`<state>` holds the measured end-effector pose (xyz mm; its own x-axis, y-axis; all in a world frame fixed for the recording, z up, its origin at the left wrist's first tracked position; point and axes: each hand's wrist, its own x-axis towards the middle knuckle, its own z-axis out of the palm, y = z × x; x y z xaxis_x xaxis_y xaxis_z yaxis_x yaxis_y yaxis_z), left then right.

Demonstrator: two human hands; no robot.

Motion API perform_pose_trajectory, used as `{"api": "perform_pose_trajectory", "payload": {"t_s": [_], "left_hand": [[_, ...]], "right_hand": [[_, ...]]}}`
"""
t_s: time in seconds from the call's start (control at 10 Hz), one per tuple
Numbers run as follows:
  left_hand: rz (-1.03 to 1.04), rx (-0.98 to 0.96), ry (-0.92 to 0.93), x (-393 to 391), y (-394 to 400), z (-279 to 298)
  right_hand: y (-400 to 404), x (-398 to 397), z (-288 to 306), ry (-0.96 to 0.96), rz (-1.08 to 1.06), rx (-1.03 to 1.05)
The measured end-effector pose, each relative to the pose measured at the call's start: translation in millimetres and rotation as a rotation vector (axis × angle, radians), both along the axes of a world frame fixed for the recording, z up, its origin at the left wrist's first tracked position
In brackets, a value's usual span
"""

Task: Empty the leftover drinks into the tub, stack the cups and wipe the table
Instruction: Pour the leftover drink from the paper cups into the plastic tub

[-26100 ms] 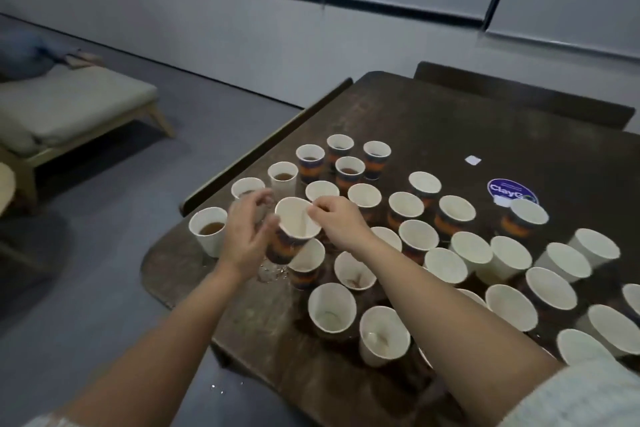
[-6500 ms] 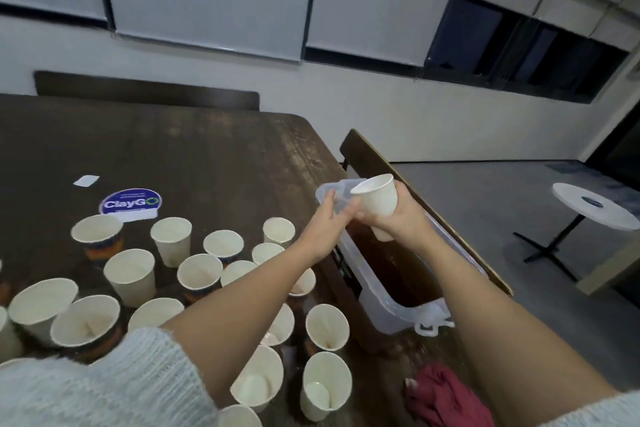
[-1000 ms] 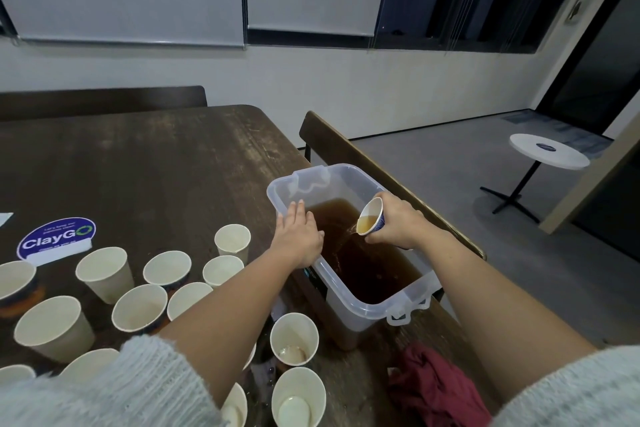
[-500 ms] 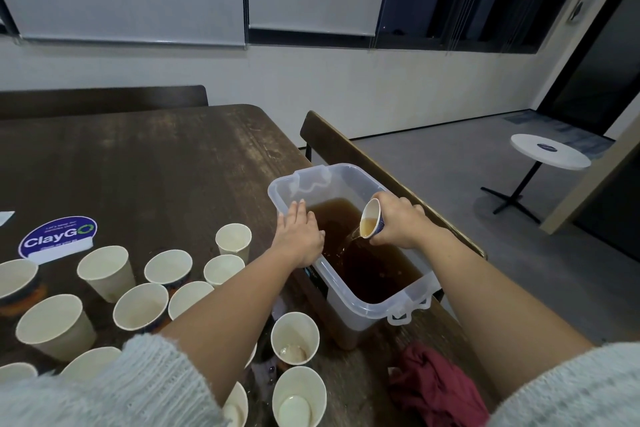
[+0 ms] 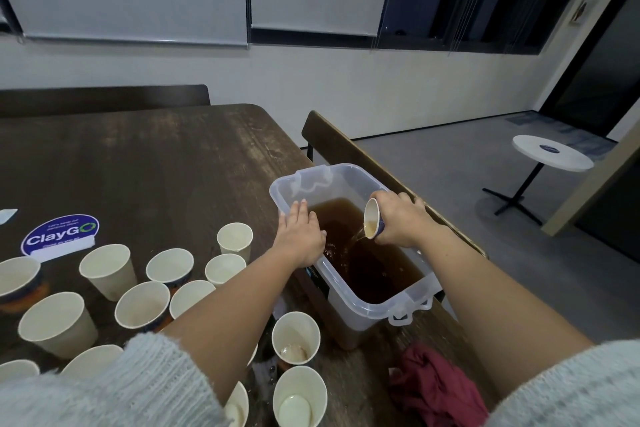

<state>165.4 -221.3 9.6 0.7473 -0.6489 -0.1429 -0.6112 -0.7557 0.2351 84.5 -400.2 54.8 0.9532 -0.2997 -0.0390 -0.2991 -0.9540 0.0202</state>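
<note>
Many cups (image 5: 109, 271) stand unstacked on the near left of the table (image 5: 156, 163), at least two near ones with dregs, so the emptying looks partly done, by my judgement. The right hand (image 5: 401, 222) wraps curled fingers round a tipped cup (image 5: 373, 224), tea streaming into the tub (image 5: 360, 302) of brown liquid at the table's right edge. The left hand (image 5: 300, 236) presses on the tub's left rim, fingers together. Stacking and wiping remain; the red cloth (image 5: 438, 388) lies near the tub, unused.
</note>
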Motion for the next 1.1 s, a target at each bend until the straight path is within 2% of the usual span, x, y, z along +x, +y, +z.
{"api": "perform_pose_trajectory", "payload": {"t_s": [0.3,0.5,0.6,0.7,0.8,0.9,1.0,1.1], "left_hand": [[-0.007,-0.002,0.001,0.9,0.4,-0.4],[-0.013,-0.006,0.004,1.2,1.2,0.6],[-0.02,0.003,0.02,2.1,-0.1,3.8],[-0.015,-0.11,0.1,4.4,4.0,9.0],[0.039,-0.522,0.429,10.3,18.8,19.9],[0.142,-0.828,0.586,13.1,44.8,42.4],[0.187,-1.004,0.532,15.3,84.8,71.0],[0.192,-0.997,0.413,19.3,141.0,92.6]], "right_hand": [[1.7,2.3,0.2,0.038,0.029,-0.076],[5.2,3.6,2.2,0.061,0.1,-0.255],[10.3,3.8,1.9,0.048,0.096,-0.266],[19.6,4.9,7.6,-0.024,-0.011,-0.049],[30.9,7.2,22.9,-0.222,-0.082,0.363],[51.5,11.4,41.0,-0.321,-0.071,0.719],[92.8,26.6,52.0,-0.339,-0.01,0.838],[156.9,50.8,54.7,-0.308,0.098,0.81]]}}
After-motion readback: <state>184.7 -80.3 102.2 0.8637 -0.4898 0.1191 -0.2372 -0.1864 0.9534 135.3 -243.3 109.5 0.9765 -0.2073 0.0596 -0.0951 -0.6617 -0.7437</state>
